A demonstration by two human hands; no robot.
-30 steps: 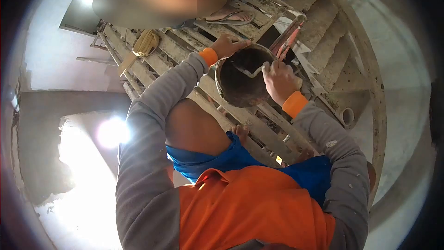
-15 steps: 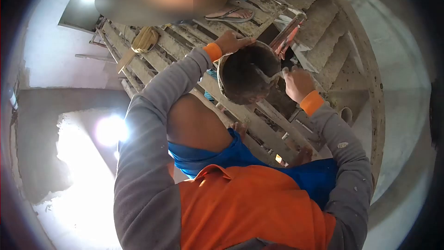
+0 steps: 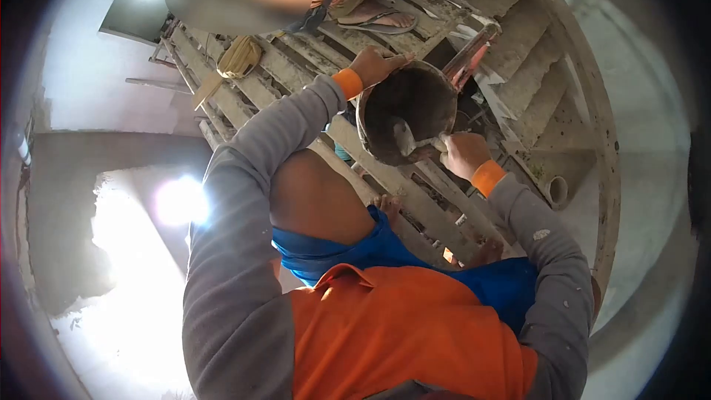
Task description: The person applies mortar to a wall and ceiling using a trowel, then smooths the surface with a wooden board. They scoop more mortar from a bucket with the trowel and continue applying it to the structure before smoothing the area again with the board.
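A dark bucket [image 3: 426,92] with a mortar-smeared wall sits tilted over the planks in front of me, its mouth facing up toward me. My left hand [image 3: 376,68] is closed on the rim at the upper left. In my right hand [image 3: 465,154] is the handle of a trowel [image 3: 404,138], whose blade dips inside the bucket near the lower wall. How much the bucket contains is hard to make out in the shadow.
Gapped wooden planks [image 3: 255,104] form the platform under me. A person's sandalled foot [image 3: 381,18] rests just beyond the bucket. Concrete stairs [image 3: 518,52] climb on the right, near a pipe end [image 3: 558,190]. A yellowish rounded object [image 3: 239,57] lies on the planks at left.
My right hand has moved down and slightly left, and the trowel blade has swung toward the bucket's lower left. My left hand stays on the rim.
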